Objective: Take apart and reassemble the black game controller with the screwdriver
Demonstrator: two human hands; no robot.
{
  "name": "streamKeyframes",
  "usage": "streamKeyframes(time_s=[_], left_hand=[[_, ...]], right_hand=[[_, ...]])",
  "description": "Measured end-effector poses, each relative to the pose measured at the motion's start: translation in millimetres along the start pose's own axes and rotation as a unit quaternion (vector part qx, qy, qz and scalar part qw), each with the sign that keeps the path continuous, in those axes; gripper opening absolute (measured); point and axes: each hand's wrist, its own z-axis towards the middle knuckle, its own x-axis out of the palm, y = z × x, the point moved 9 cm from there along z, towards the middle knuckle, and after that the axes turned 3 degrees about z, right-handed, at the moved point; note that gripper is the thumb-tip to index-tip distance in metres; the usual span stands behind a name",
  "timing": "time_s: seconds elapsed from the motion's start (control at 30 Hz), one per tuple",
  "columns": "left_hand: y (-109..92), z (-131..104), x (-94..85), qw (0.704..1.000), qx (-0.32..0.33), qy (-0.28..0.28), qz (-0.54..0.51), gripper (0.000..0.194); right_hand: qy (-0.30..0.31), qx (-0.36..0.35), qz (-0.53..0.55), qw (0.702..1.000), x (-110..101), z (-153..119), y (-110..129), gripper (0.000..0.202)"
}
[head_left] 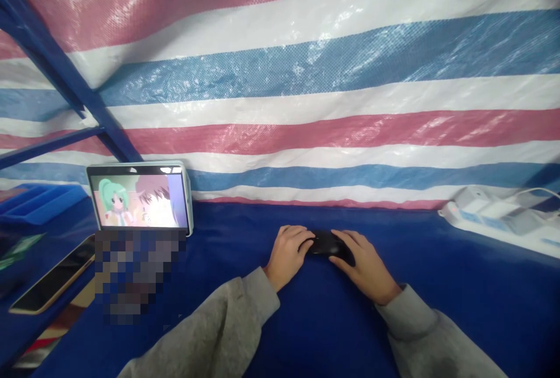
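Note:
A smooth black rounded object (326, 243), low and longish, lies at the blue tabletop between my two hands; its exact kind is not clear, as both ends are partly covered by fingers. My left hand (289, 249) is closed around its left end, thumb at the near side and fingers over the far side. Around the right end, my right hand (361, 261) grips with the thumb in front and fingers behind. Whether the object touches the table or is slightly raised, I cannot tell.
At the left a tablet (140, 200) stands upright, playing a cartoon. Near it are a phone (55, 276), a blue tray (41, 203) and a blurred-out patch. A white power strip (503, 223) with plugs sits at the right. Striped sheeting (306, 127) hangs behind the blue table (324, 331).

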Motion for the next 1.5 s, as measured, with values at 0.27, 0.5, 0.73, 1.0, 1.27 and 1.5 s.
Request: streamKeyframes(time_s=[0.27, 0.5, 0.73, 1.0, 1.27, 1.5], left_hand=[[-3, -2, -7.3, 0.999, 0.012, -0.046, -0.019, 0.013], [-2, -1, -7.4, 0.999, -0.002, -0.043, -0.026, 0.013], [1, -1, -2.5, 1.000, -0.014, -0.020, -0.011, 0.012], [-8, -1, 1.5, 0.999, 0.032, 0.010, -0.001, 0.019], [-7, 0, -0.2, 1.000, 0.027, 0.004, 0.001, 0.018], [-6, 0, -0.7, 1.000, 0.022, -0.001, -0.005, 0.017]], right_hand=[[-0.013, 0.025, 0.044, 0.999, 0, -1, -2, 0.050], [-0.023, 0.039, 0.074, 0.996, -5, 1, 3, 0.050], [-0.051, 0.031, 0.082, 0.995, -15, 3, -1, 0.043], [0.025, 0.035, 0.067, 0.997, -7, 5, -5, 0.044], [0.008, 0.032, 0.111, 0.993, -1, 3, 3, 0.044], [-0.009, 0.026, 0.103, 0.994, -2, 3, -2, 0.046]])
